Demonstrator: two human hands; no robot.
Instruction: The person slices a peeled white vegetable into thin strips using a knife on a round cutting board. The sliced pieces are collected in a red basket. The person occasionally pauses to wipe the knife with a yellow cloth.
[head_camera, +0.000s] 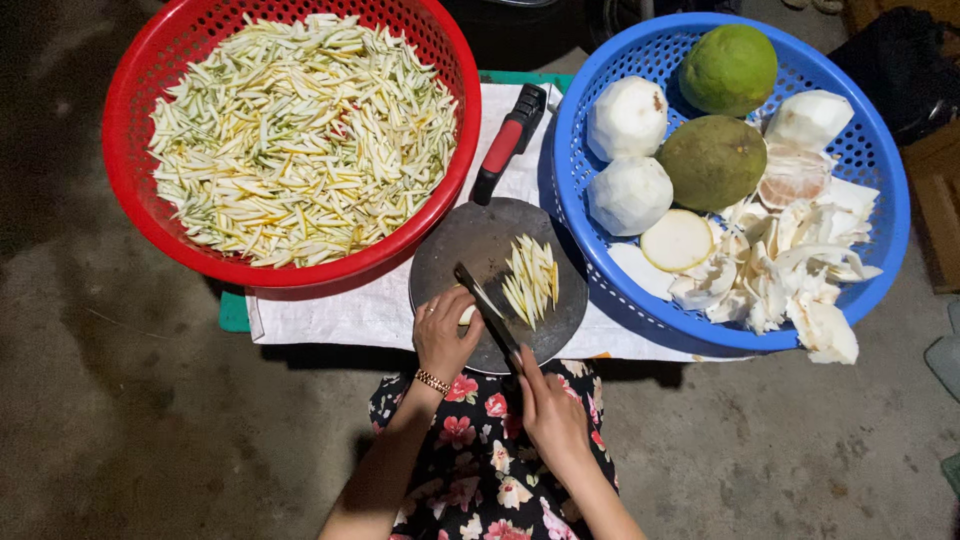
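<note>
Slicing stage, seen from above: my left hand (441, 335) is pinning a small pale piece of fruit rind (466, 314) against the round dark wooden chopping board (470, 240), fingers curled closed over it, while my right hand (551, 415) is gripping the handle of a dark-bladed kitchen knife (487, 312), fist wrapped tight around it, the blade lying just beside my left fingertips. A small heap of thin yellow-white strips (531, 277) is lying on the board to the right of the blade, apart from the piece under my hand. I judge the cutting to be well along, since the round red plastic basket (130, 80) is holding a large mound of such strips, and the round blue plastic basket (880, 180) is holding green whole fruits, peeled white ones and loose rind. A red-handled cleaver (508, 140) is resting between the baskets. The next cut is calling for fingertips tucked back and a narrow, even advance.
</note>
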